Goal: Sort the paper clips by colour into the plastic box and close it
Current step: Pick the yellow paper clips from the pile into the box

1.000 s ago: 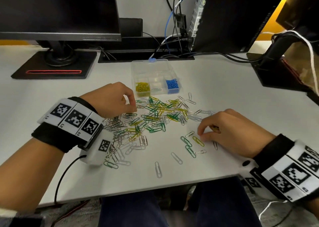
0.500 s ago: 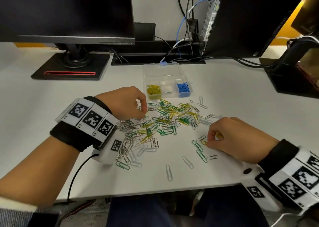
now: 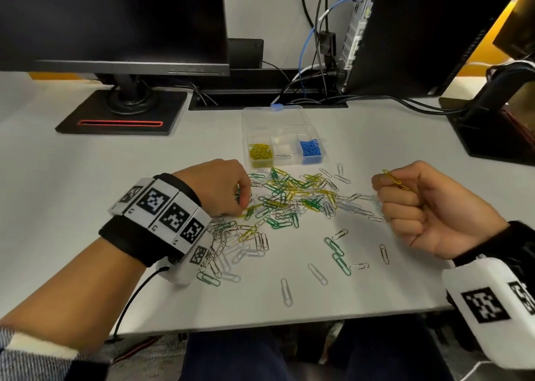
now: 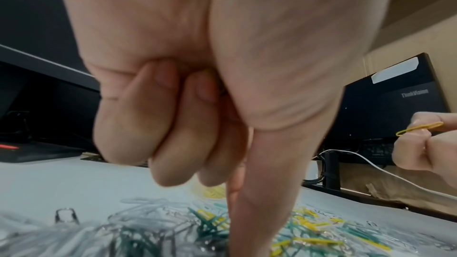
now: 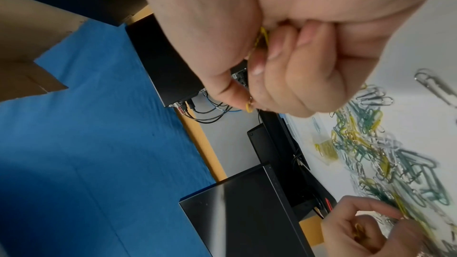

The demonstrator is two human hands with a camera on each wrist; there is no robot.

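The clear plastic box (image 3: 321, 137) lies open behind the pile, with yellow clips (image 3: 260, 152) in its left cell, one silver clip in the middle and blue clips (image 3: 310, 149) on the right. A mixed pile of paper clips (image 3: 289, 199) covers the desk. My left hand (image 3: 243, 205) sits at the pile's left edge with its fingers curled. Its thumb and index finger (image 4: 247, 212) reach down onto a yellow clip, and yellow shows inside its curl (image 5: 357, 230). My right hand (image 3: 382, 182) is raised to the right of the pile and pinches a yellow clip (image 3: 393, 179), with more yellow (image 5: 262, 34) in its palm.
Loose silver and green clips (image 3: 337, 254) lie scattered toward the desk's front edge (image 3: 289, 321). A monitor stand (image 3: 124, 111) stands at the back left. Cables (image 3: 312, 96) and a computer case are behind the box, and a black stand (image 3: 486, 120) is at the right.
My right hand has lifted off the desk with a yellow clip and turned its fist upward. The left hand stays at the pile's left edge.
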